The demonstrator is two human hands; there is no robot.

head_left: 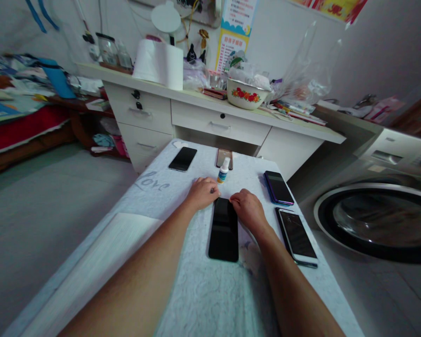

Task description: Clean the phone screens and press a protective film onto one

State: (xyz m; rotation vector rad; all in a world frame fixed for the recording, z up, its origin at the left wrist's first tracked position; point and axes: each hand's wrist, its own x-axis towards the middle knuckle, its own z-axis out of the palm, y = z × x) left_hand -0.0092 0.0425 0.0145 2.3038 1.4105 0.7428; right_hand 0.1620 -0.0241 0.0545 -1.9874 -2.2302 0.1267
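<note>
A black smartphone [223, 231] lies face up on the cloth-covered table between my forearms. At its top left corner is my left hand [203, 193], closed with the fingers curled; a small dark spot shows at the fingers, too small to name. My right hand [247, 207] is closed at the top right corner, its fingertips pinched together against the phone's edge. Whatever either pinch holds is hidden. Just beyond my hands stands a small white spray bottle [223, 171] with a blue and yellow label.
Another phone [183, 159] lies far left, and one [228, 157] lies behind the bottle. Stacked phones [279, 188] and a white phone [297, 236] line the right edge. A white sheet [126, 234] is at left. A desk [221, 117] and washing machine [382, 187] stand beyond.
</note>
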